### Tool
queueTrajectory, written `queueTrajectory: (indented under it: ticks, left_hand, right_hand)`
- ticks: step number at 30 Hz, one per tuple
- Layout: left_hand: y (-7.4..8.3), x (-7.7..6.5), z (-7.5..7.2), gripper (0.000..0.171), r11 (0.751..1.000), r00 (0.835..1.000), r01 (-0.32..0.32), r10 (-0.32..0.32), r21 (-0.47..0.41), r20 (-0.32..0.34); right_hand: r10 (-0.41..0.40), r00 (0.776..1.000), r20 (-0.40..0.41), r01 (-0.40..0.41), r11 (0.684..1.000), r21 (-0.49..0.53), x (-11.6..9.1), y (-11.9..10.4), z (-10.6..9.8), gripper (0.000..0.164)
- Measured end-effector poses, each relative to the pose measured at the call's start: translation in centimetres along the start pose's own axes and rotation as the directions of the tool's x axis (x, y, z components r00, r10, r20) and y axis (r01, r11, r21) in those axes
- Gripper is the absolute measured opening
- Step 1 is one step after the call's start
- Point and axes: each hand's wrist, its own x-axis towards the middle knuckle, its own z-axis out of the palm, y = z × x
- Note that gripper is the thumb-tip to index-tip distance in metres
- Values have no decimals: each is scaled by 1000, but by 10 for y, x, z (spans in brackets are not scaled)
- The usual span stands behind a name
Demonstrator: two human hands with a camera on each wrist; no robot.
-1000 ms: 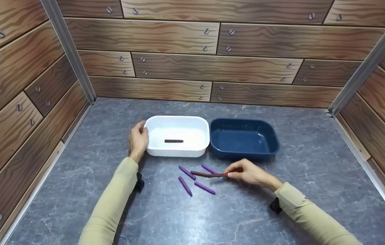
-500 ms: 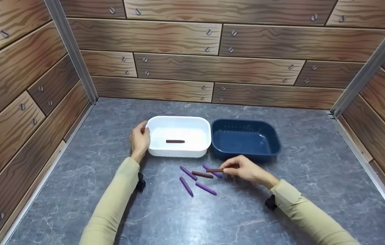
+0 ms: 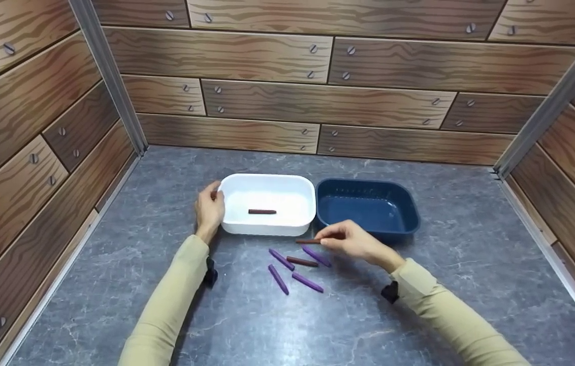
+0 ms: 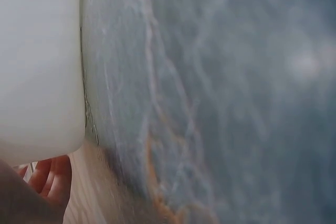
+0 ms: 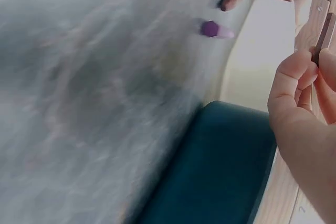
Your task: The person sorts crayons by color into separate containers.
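Observation:
My right hand (image 3: pixel 353 244) pinches a brown crayon (image 3: pixel 308 241) between thumb and fingertips, in front of where the two containers meet. The held crayon (image 5: pixel 325 31) also shows in the right wrist view. At the left end of the white container (image 3: pixel 267 229), my left hand (image 3: pixel 210 208) grips the wall; a small dark-brown patch shows between its fingers, too small to identify. One brown crayon (image 3: pixel 262 211) lies inside that container. On the tabletop, another brown crayon (image 3: pixel 301 261) lies among several purple crayons (image 3: pixel 308 282).
A dark blue container (image 3: pixel 369 231) stands right beside the white one, with nothing seen inside. Wood-patterned walls (image 3: pixel 257 96) surround the grey marbled tabletop (image 3: pixel 247 325) at the back and sides.
My right hand has lifted the brown crayon off the group and carried it up and left toward the white container. The left hand stays at the container's left end.

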Motion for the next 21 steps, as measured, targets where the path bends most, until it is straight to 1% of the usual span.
queueTrajectory:
  ticks: [4, 6, 10, 13, 17, 21]
  left_hand:
    - [-1, -1, 0, 37, 1000, 1000, -4, 4, -4, 0]
    - [-1, -1, 0, 36, 1000, 1000, 1, -1, -3, 1]
    - [-1, -1, 1, 37, 1000, 1000, 11, -11, 5, -1]
    - [0, -2, 1, 37, 1000, 1000, 7, -7, 2, -5]
    - [0, -2, 1, 37, 1000, 1000, 1, -1, -2, -11]
    - [0, -1, -1, 37, 1000, 1000, 0, 0, 8, -9]
  right_hand:
    - [-27, 999, -21, 27, 1000, 15, 9, -5, 3, 19]
    - [-25, 999, -31, 26, 1000, 12, 14, -8, 4, 19]
    - [-13, 999, -45, 14, 1000, 23, 22, -13, 6, 19]
    - [0, 999, -48, 2, 999, 42, 27, -16, 6, 19]
    - [16, 998, -63, -14, 999, 34, 34, -19, 4, 20]
    - [17, 993, -119, -15, 1000, 17, 43, -20, 5, 16]
